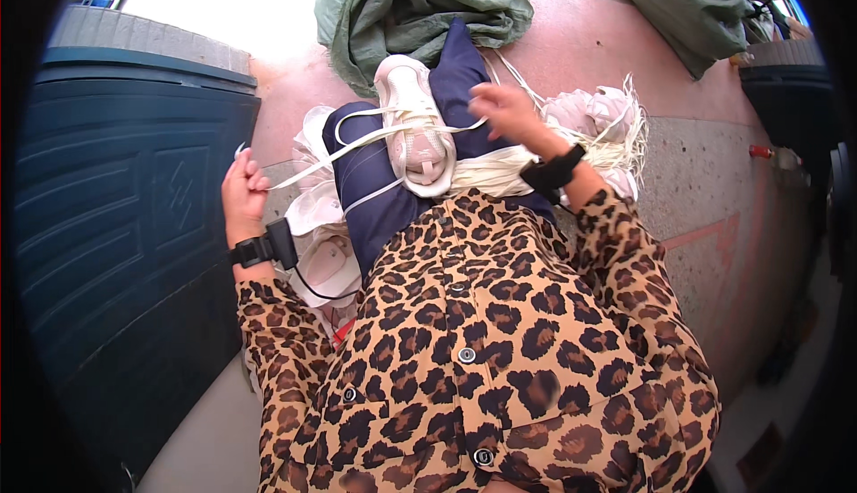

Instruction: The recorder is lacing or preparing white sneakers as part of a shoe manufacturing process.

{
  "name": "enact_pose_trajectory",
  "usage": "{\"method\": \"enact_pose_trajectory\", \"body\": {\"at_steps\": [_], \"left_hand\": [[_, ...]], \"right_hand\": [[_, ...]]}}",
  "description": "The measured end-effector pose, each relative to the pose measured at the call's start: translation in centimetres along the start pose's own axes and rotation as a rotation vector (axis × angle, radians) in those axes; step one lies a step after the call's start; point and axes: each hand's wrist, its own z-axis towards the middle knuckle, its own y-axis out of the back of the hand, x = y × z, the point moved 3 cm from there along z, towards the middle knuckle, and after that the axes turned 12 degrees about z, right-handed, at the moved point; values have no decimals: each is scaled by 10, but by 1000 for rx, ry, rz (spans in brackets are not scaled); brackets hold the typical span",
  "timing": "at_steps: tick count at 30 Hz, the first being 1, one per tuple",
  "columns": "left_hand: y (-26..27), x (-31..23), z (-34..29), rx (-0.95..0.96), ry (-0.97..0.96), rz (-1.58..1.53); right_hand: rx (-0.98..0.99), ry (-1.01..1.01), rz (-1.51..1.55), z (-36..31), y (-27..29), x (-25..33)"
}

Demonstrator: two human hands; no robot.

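Observation:
A pale pink and white sneaker (418, 147) lies across my lap on dark blue trousers, its heel end toward me. A flat cream shoelace (335, 156) crosses over it. My left hand (243, 191) is closed on one stretch of the lace, pulled out taut to the left of the shoe. On the other side my right hand (513, 116) is closed at the lace's other stretch, just right of the shoe; its fingertips are partly hidden. A bundle of loose cream laces (491, 170) rests on my lap beside the sneaker.
More pale sneakers (326, 256) are piled by my left leg, and others (594, 114) by my right, with laces hanging over them. A green woven sack (420, 11) lies ahead, another (687, 11) at far right. A dark blue panelled door (134, 190) stands at left.

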Motion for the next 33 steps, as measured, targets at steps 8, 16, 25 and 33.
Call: {"method": "enact_pose_trajectory", "body": {"at_steps": [8,16,25,33], "left_hand": [[-144,62,30,154,-164,847],[-192,59,44,457,-9,1724],[-160,35,9,671,476,398],[-186,85,-1,586,548,365]], "right_hand": [[155,109,-668,-10,-51,6],[66,-57,-653,-38,-12,17],[270,34,476,-57,33,18],[-15,575,1624,-129,158,15]]}}
